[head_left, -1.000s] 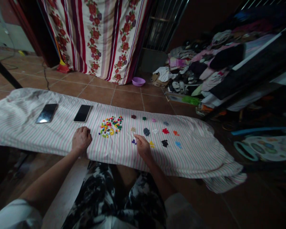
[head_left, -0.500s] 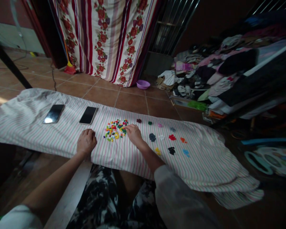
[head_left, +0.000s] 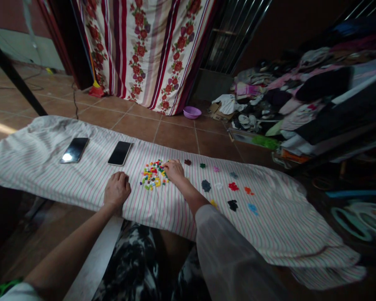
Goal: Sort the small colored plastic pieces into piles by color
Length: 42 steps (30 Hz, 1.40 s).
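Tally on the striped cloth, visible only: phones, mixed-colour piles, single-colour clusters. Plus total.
Phones: 2
Mixed-colour pile: 1
Single-colour clusters: 11, the yellow one partly hidden by the right sleeve
Total: 14

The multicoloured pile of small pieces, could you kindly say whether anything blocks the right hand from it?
Nothing visible does: the right hand is at the right edge of the multicoloured pile. The left hand rests on the striped cloth, clear to the left.
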Motion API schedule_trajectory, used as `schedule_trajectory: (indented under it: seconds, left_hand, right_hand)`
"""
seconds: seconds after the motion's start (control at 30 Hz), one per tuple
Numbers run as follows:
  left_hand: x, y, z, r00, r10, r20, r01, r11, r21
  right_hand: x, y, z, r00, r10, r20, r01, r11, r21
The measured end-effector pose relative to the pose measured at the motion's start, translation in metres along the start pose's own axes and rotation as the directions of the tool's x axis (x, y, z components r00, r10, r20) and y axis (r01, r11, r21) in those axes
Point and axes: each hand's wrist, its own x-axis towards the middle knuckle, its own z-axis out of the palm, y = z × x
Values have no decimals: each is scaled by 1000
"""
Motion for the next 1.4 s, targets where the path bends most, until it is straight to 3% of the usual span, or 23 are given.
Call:
schedule_trajectory:
  seconds: [0.37,0.57,0.77,0.93,1.2,1.4]
  left_hand:
    - [0,-1,1,1000,-3,-13,3,1000,-5]
    - [0,0,2,1000,2,-25,-2,1000,3]
    - [0,0,-1,1000,9,-18,-9,1000,12]
    - [-1,1,-2,1000,9,-3,-9,1000,21]
    - [-1,1,-2,1000,0,7,-1,999,43]
    - [-2,1,-3,1000,16,7,-16,999,46]
  right_hand:
    - [8,-11,-3,1000,3,9,-3,999,-51]
    - [-4,-2,-11,993,24,-117,-11,994,106]
    - [-45,18,-25,973,193,-126,-125,903,412]
    - [-91,39,-28,961,211,-179,-77,824,562]
    - [-154,58,-12,903,284,-321,-109,877,469]
    - [-171,55,-7,889,311,-336,-169,905,390]
